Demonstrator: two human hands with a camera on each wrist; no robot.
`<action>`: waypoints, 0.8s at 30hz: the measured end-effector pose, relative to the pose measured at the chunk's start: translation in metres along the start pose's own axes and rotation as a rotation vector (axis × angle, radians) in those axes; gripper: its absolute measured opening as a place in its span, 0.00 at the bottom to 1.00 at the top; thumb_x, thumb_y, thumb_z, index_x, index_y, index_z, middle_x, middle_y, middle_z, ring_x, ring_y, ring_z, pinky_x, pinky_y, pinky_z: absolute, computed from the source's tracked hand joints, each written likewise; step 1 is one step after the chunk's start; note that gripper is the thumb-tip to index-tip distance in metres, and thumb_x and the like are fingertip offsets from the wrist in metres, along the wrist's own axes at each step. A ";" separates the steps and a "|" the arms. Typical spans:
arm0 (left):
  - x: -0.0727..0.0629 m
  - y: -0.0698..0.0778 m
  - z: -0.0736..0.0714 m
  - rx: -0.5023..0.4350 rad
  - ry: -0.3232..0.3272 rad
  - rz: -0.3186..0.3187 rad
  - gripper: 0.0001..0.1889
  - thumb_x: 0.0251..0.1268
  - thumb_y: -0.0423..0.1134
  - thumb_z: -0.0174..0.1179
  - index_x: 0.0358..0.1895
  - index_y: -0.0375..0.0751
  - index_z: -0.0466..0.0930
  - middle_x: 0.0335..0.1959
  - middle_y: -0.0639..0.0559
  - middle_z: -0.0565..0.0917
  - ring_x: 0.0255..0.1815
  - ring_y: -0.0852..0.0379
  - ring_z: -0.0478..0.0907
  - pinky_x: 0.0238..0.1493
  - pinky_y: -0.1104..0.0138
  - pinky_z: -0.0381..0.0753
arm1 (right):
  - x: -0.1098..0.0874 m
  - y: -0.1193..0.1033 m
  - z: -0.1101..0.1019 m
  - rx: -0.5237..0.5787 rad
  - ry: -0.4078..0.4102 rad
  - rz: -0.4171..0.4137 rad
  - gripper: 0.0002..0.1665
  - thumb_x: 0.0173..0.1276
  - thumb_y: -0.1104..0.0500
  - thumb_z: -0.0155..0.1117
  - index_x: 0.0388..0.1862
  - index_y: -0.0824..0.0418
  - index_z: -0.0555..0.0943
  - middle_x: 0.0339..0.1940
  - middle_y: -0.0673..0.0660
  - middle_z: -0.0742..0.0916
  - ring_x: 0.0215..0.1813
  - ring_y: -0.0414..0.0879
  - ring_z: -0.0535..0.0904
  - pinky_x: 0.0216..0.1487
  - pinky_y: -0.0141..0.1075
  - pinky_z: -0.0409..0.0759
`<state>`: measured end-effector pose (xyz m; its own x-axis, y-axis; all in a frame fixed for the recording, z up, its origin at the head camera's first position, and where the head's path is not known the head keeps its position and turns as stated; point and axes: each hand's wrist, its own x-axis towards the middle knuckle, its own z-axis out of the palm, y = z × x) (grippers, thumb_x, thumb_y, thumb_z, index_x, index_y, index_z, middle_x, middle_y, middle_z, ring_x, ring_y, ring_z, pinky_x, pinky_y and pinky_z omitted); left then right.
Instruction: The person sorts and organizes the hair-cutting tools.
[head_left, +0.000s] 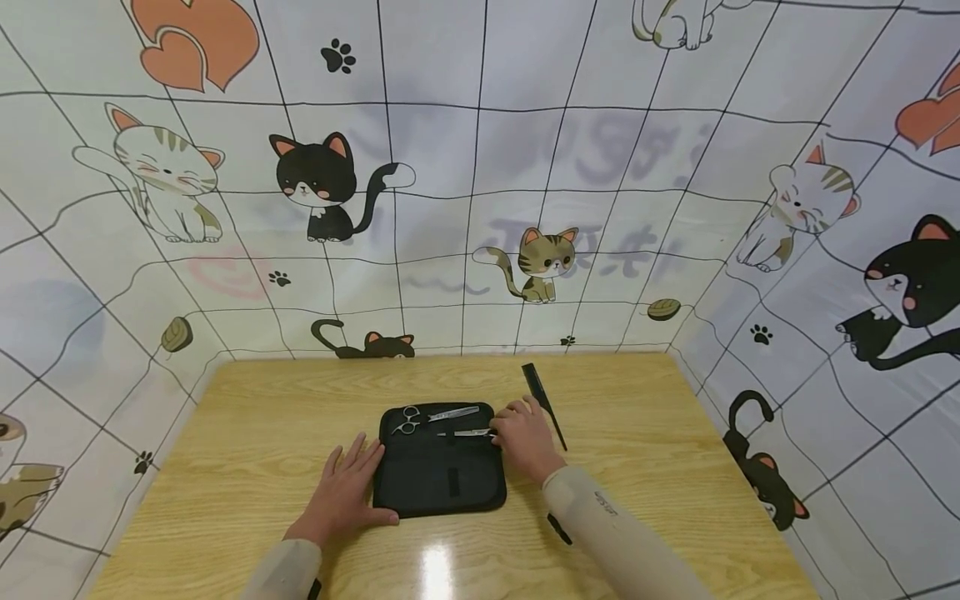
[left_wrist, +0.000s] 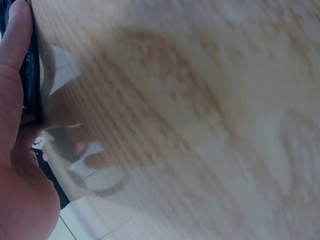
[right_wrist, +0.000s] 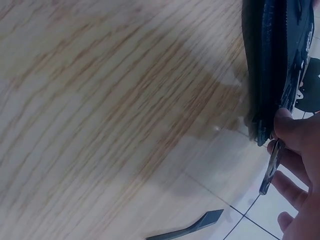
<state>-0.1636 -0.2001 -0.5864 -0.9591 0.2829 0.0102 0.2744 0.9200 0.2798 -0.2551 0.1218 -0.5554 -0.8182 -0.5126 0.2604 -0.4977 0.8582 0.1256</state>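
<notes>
A black flat case (head_left: 420, 483) lies unfolded on the table, seen in the head view. One pair of silver scissors (head_left: 453, 412) lies across its upper part, finger rings to the left. Below them is a second pair of scissors (head_left: 471, 433), blades pointing left, its handle end under my right hand (head_left: 527, 435). In the right wrist view, the thumb and fingers pinch the metal handle (right_wrist: 271, 172) of these scissors at the case's edge. My left hand (head_left: 347, 490) rests along the case's left side with fingers straight, thumb at the lower left corner.
A black comb (head_left: 542, 396) with a thin tail lies on the wooden table (head_left: 285, 417), just right of my right hand. Cat-printed cloth walls (head_left: 450, 317) enclose the table at the back and both sides.
</notes>
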 end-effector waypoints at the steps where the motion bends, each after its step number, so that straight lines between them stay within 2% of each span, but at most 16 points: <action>1: 0.000 0.000 0.000 -0.001 -0.004 -0.003 0.64 0.35 0.79 0.63 0.75 0.41 0.58 0.77 0.47 0.62 0.81 0.43 0.47 0.76 0.42 0.44 | 0.000 0.000 0.001 -0.006 -0.002 -0.001 0.08 0.62 0.49 0.71 0.40 0.44 0.88 0.42 0.42 0.90 0.51 0.45 0.79 0.70 0.53 0.67; 12: 0.000 0.001 0.000 -0.007 -0.006 -0.008 0.64 0.35 0.78 0.64 0.76 0.41 0.58 0.77 0.47 0.62 0.81 0.43 0.47 0.76 0.42 0.44 | 0.004 -0.004 0.002 -0.006 -0.051 0.005 0.10 0.64 0.48 0.69 0.43 0.43 0.88 0.44 0.42 0.90 0.56 0.45 0.78 0.71 0.51 0.63; 19: -0.002 0.003 -0.002 -0.029 -0.001 -0.011 0.63 0.35 0.77 0.65 0.75 0.41 0.59 0.76 0.46 0.62 0.81 0.43 0.48 0.76 0.42 0.44 | 0.007 -0.007 0.004 -0.001 -0.046 0.006 0.08 0.64 0.48 0.69 0.42 0.42 0.88 0.44 0.40 0.89 0.60 0.45 0.78 0.70 0.50 0.65; 24: -0.002 0.005 -0.004 -0.028 0.003 -0.010 0.63 0.35 0.77 0.65 0.75 0.40 0.60 0.76 0.46 0.63 0.80 0.42 0.49 0.76 0.42 0.44 | 0.010 -0.010 0.005 0.007 -0.073 0.007 0.09 0.65 0.48 0.68 0.43 0.42 0.88 0.46 0.40 0.89 0.62 0.45 0.78 0.70 0.49 0.66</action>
<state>-0.1603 -0.1972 -0.5814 -0.9619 0.2731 0.0099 0.2628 0.9147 0.3071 -0.2595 0.1078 -0.5589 -0.8401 -0.5077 0.1911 -0.4941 0.8615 0.1169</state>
